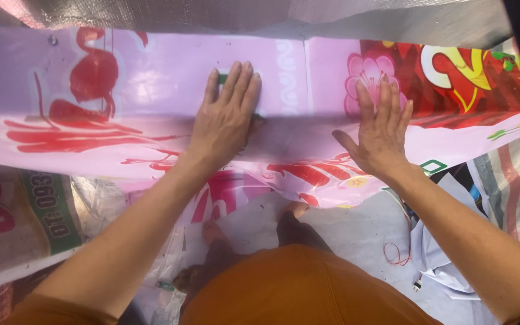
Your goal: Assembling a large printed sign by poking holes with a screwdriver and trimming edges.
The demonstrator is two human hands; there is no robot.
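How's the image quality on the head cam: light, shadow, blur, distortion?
Head view: soft, even daylight, no harsh glare; both hands, left hand and right hand, are sharp and pressed flat on the pink printed sheet, with a dim shadow band along its fold; wide-angle bowing curves the sheet's edges; dark vignette at the right border; bottom corners slightly soft.

Printed woven sack [25, 210], red wire [395, 250], striped tarpaulin [513, 186], grey sheet [392, 21]
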